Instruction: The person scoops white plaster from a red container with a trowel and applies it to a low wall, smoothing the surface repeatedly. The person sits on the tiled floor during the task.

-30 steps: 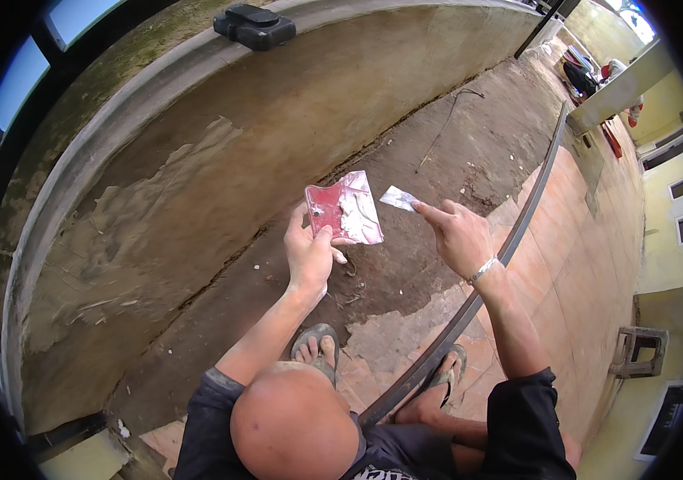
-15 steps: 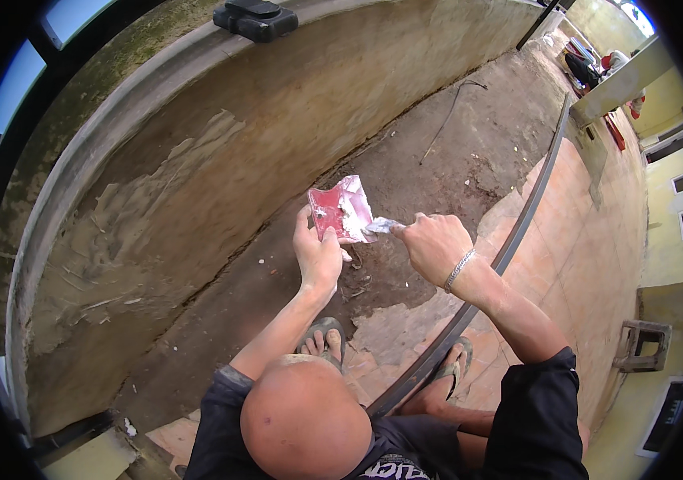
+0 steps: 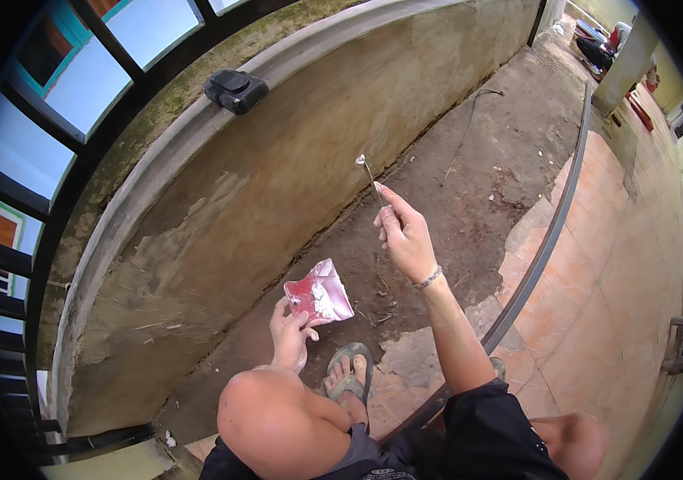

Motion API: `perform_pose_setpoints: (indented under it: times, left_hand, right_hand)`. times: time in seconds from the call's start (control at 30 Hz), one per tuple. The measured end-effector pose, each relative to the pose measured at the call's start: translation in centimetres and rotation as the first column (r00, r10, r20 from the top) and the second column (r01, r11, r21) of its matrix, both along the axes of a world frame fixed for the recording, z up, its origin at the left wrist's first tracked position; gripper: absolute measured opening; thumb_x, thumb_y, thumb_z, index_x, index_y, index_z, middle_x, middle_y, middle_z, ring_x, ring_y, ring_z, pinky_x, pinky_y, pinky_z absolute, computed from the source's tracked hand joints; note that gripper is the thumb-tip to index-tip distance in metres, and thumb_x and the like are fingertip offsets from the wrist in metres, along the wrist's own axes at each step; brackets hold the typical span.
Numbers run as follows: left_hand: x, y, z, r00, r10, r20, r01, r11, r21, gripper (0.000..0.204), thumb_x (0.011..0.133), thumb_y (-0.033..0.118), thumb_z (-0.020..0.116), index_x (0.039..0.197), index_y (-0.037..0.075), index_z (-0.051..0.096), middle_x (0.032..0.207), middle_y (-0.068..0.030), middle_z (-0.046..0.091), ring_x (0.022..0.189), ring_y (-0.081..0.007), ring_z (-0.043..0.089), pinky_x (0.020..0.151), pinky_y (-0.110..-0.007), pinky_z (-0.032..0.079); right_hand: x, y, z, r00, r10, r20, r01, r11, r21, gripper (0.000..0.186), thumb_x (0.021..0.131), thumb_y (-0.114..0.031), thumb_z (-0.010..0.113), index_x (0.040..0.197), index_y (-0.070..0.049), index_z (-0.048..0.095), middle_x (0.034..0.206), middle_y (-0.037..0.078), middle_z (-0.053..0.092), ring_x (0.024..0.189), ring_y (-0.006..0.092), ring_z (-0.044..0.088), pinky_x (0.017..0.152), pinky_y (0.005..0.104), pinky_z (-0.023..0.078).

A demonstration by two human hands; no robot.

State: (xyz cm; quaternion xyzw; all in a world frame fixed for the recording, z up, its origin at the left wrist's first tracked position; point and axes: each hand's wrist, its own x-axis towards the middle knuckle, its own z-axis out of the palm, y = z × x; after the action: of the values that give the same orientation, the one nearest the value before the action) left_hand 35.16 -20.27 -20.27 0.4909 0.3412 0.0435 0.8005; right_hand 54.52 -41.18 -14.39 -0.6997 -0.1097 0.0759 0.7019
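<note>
My left hand (image 3: 287, 332) grips a small red-and-pink piece (image 3: 330, 286), flat with a raised, folded-looking side and white paste smeared across it. Its thumb lies on the red part, and white smears mark the fingers. Farther forward and to the right, my right hand (image 3: 407, 240) pinches a thin, spatula-like metal tool (image 3: 371, 178). The tool points up toward the low wall, a white dab of paste on its tip. From this view I cannot tell whether the tip touches the wall.
A low plastered wall (image 3: 221, 208) curves along the left, with a black case (image 3: 236, 90) on its ledge and dark railings (image 3: 113, 104) behind. A dark raised strip (image 3: 529, 276) divides bare ground from floor tiles (image 3: 597, 264). My sandalled foot (image 3: 349, 376) stands between.
My right hand has lifted the tool off the paste and reached forward toward the wall. The left hand with the red-and-pink piece now appears lower and farther left. The view has shifted.
</note>
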Motion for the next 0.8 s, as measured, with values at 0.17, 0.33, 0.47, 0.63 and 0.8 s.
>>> perform_pose_setpoints:
  times: [0.17,0.33,0.47,0.63,0.8]
  left_hand:
    - [-0.6,3.8,3.9,0.993,-0.115,-0.027,0.115,0.993,-0.004,0.055,0.094,-0.007,0.054,0.147,-0.005,0.037,0.115,-0.0247,0.070,0.084,-0.0333,0.077,0.046,-0.029,0.056]
    - [0.1,4.4,10.6,0.973,-0.227,-0.038,0.229,0.972,0.055,0.058,0.092,-0.002,0.059,0.147,-0.005,0.038,0.113,-0.0211,0.071,0.086,-0.0283,0.076,0.050,-0.028,0.052]
    - [1.6,3.3,16.4,0.952,-0.271,-0.140,0.292,0.944,0.156,0.064,0.091,-0.001,0.061,0.149,-0.005,0.035,0.111,-0.0199,0.073,0.082,-0.0256,0.076,0.049,-0.028,0.052]
    - [3.3,3.6,21.6,0.909,-0.318,-0.271,0.379,0.900,0.216,0.056,0.093,-0.004,0.059,0.145,-0.006,0.037,0.108,-0.0204,0.073,0.080,-0.0287,0.077,0.046,-0.030,0.055]
    - [0.7,2.5,20.3,0.974,-0.123,-0.191,0.159,0.970,0.186,0.053,0.093,-0.004,0.059,0.143,-0.006,0.041,0.110,-0.0202,0.072,0.081,-0.0290,0.076,0.047,-0.028,0.053]
  right_hand:
    - [1.4,0.5,-1.9,0.995,-0.031,-0.096,0.043,0.991,0.125,0.042,0.107,-0.011,0.050,0.149,-0.008,0.055,0.088,-0.001,0.063,0.066,0.0039,0.051,0.055,0.0210,0.046]
    - [2.8,-0.9,-3.8,0.987,0.072,-0.145,-0.058,0.993,0.100,0.041,0.106,-0.010,0.051,0.146,-0.007,0.058,0.089,-0.001,0.064,0.066,0.0037,0.052,0.054,0.0209,0.046]
    - [3.6,0.0,-5.6,0.982,0.128,-0.138,-0.094,0.970,0.226,0.044,0.105,-0.010,0.051,0.149,-0.007,0.055,0.090,0.001,0.063,0.067,0.0052,0.054,0.056,0.0224,0.049]
    - [3.1,1.6,-7.9,0.979,0.145,-0.141,-0.102,0.956,0.275,0.047,0.104,-0.008,0.049,0.152,-0.006,0.052,0.089,0.002,0.061,0.067,0.0061,0.056,0.057,0.0236,0.050]
    - [2.5,5.4,-9.9,0.995,0.046,-0.091,-0.041,0.997,0.061,0.050,0.103,-0.006,0.049,0.152,-0.006,0.050,0.093,0.010,0.061,0.071,0.0170,0.059,0.066,0.0313,0.052]
